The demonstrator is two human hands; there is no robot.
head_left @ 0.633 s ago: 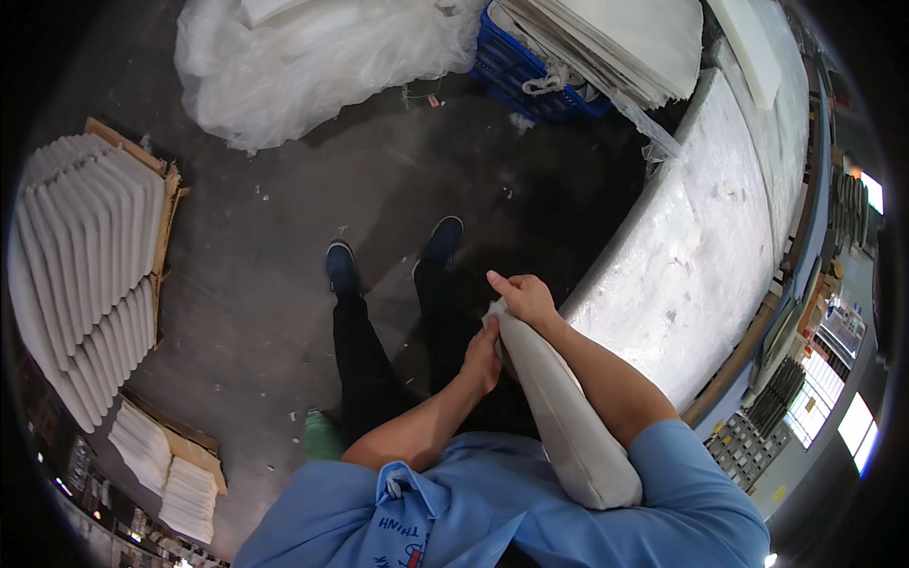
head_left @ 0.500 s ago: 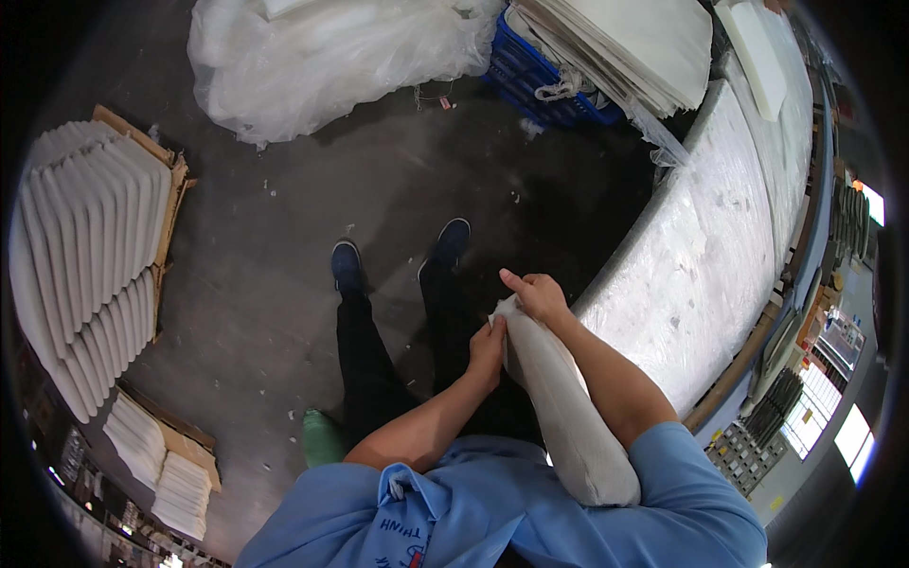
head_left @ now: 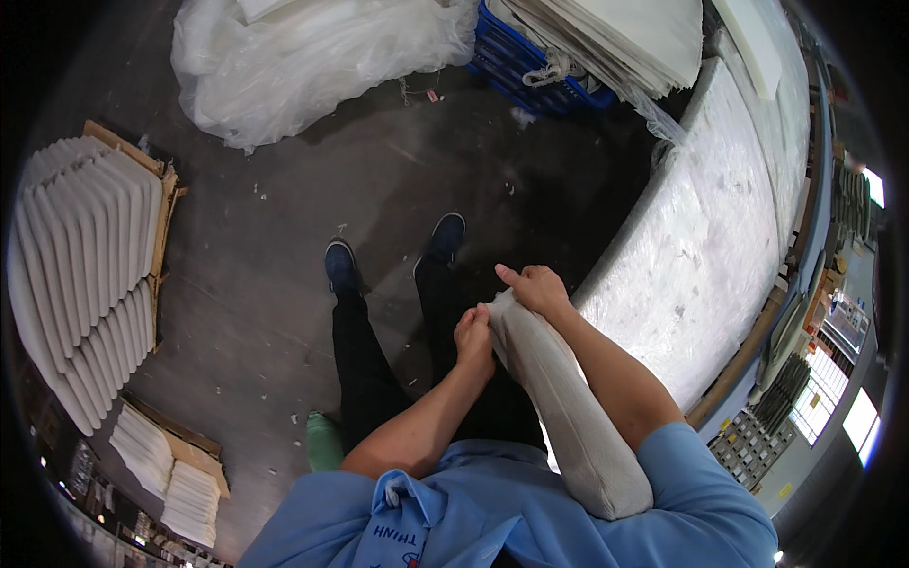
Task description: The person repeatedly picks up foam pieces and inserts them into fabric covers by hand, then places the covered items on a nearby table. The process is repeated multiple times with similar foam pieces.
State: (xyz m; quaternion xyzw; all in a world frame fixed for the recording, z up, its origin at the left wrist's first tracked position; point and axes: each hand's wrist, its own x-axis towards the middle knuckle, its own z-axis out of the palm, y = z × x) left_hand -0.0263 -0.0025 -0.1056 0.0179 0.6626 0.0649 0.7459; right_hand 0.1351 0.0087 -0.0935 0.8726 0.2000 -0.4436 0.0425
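Note:
A long, off-white fabric-covered cushion (head_left: 573, 417) lies along my right forearm, its wide rounded end against my blue shirt. Its narrow far end points away from me. There my left hand (head_left: 474, 336) is closed, pinching the edge of the fabric cover at the left corner. My right hand (head_left: 537, 288) grips the same end from the right, thumb sticking out to the left, its other fingers partly hidden behind the cushion.
Plastic-wrapped slabs (head_left: 677, 237) stand close on my right. Ahead are a blue crate (head_left: 516, 66) under stacked white sheets (head_left: 634, 38) and a big clear plastic bundle (head_left: 312, 76). White curved pads (head_left: 90, 246) are stacked at left. A green object (head_left: 323, 440) stands by my leg.
My left hand has shifted slightly left and up, and the fabric at the cushion's far end looks drawn wider and smoother. The right hand keeps its grip; the whole view has shifted a little.

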